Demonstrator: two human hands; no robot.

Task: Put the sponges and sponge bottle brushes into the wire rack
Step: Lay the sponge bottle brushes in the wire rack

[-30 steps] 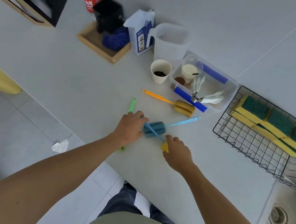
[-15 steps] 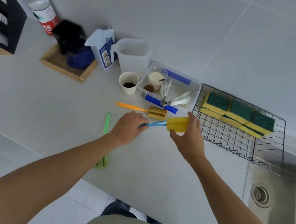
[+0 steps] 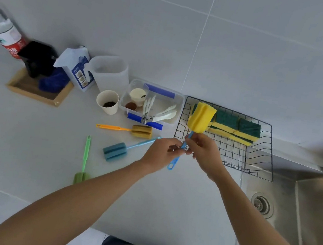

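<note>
Both hands grip the blue handle of a yellow sponge bottle brush (image 3: 201, 117). My right hand (image 3: 204, 152) holds it just under the yellow head, and my left hand (image 3: 162, 153) holds it lower down. The head is raised over the left end of the black wire rack (image 3: 231, 150). Yellow-and-green sponges (image 3: 236, 127) line the rack's back. On the counter lie a blue sponge brush (image 3: 115, 151), an orange-handled brush (image 3: 135, 130) and a green brush (image 3: 84, 161).
A clear tub (image 3: 176, 100) of utensils stands left of the rack, with a paper cup (image 3: 108, 102), a jug (image 3: 108, 72), a carton (image 3: 77, 68) and a wooden tray (image 3: 35, 89) further left. A steel sink (image 3: 297, 206) lies to the right.
Both hands carried the yellow brush rightward and up, turning it upright over the rack's left end. The blue sponge brush was left lying on the counter.
</note>
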